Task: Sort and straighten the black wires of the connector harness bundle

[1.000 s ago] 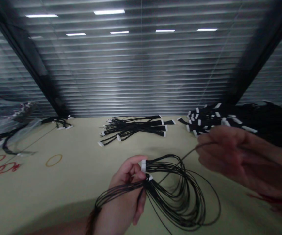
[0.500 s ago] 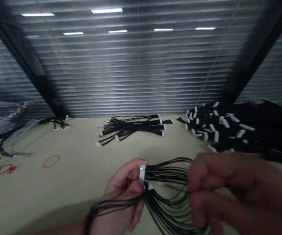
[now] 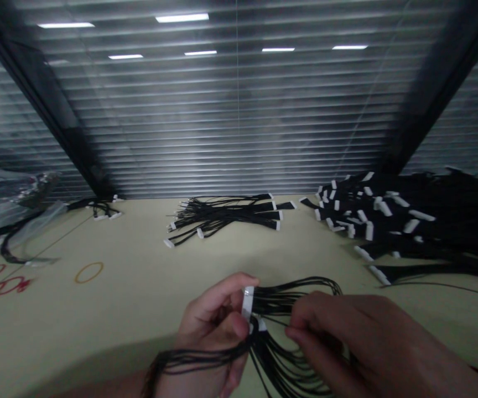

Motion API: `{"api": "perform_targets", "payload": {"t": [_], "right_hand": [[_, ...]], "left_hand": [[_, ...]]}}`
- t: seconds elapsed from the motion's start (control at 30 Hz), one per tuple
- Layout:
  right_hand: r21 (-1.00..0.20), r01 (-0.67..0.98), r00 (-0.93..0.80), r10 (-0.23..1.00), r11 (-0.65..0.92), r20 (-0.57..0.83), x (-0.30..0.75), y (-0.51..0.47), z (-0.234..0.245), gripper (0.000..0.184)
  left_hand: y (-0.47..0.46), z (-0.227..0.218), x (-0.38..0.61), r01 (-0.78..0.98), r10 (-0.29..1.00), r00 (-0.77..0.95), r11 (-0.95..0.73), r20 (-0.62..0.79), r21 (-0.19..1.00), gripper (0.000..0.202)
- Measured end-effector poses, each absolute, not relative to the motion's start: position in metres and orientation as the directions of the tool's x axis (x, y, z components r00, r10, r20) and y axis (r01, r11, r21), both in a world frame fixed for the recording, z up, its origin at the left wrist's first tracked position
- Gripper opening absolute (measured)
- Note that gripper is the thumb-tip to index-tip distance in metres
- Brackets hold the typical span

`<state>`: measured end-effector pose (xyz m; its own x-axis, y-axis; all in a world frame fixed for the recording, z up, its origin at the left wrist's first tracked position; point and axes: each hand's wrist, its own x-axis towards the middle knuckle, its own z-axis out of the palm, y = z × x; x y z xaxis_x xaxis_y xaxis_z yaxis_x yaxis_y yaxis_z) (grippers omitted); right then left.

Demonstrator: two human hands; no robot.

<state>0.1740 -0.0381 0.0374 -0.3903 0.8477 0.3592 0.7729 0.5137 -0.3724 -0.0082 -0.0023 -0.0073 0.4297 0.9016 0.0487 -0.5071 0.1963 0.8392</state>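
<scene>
Low in the middle, my left hand (image 3: pixel 216 326) is closed on a wiring harness of thin black wires. Its white connector (image 3: pixel 248 301) stands upright between thumb and fingers, and a second white connector (image 3: pixel 262 324) sits just below. Black wires (image 3: pixel 278 298) run right from the upper connector, others (image 3: pixel 280 359) hang down, and a bunch (image 3: pixel 197 356) lies back across the left wrist. My right hand (image 3: pixel 326 331) is closed, thumb and forefinger pinching a single black wire (image 3: pixel 276 320) close to the connectors. Its other fingers are partly hidden.
Several black cables with white connectors (image 3: pixel 230 213) lie at the table's back. A large heap of them (image 3: pixel 413 215) fills the right. Plastic bags (image 3: pixel 10 188), a yellow rubber band (image 3: pixel 89 272) and red bands (image 3: pixel 2 287) lie left. Window blinds (image 3: pixel 239 121) rise behind.
My right hand has moved left and down, closer to the connectors, uncovering a cable at the heap's front edge. My left hand still holds the harness and has shifted slightly right.
</scene>
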Motion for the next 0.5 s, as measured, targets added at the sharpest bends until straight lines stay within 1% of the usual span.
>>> {"api": "perform_targets", "payload": {"t": [0.1,0.2,0.33,0.43,0.5], "right_hand": [[-0.377,0.769,-0.411,0.851,0.517,0.329,0.173,-0.0391,0.0361,0.016],[-0.387,0.761,-0.4,0.847,0.52,0.351,0.1729,-0.0397,0.0356,0.015],[-0.422,0.751,-0.378,0.855,0.508,0.355,0.1724,-0.0395,0.0363,0.013],[-0.412,0.757,-0.387,0.856,0.507,0.342,0.1722,-0.0392,0.0376,0.013],[-0.403,0.761,-0.392,0.855,0.509,0.339,0.1721,-0.0394,0.0385,0.014]], "left_hand": [[-0.0032,-0.006,-0.0096,-0.477,0.906,0.422,0.197,0.027,0.856,0.029],[-0.0046,-0.0052,-0.0095,-0.469,0.91,0.415,0.206,0.009,0.859,0.029],[-0.004,-0.0075,-0.0086,-0.495,0.903,0.429,0.207,0.03,0.844,0.026],[-0.0025,-0.008,-0.0076,-0.516,0.898,0.437,0.206,0.049,0.831,0.026],[-0.0026,-0.0066,-0.0074,-0.502,0.901,0.433,0.21,0.034,0.839,0.026]]}}
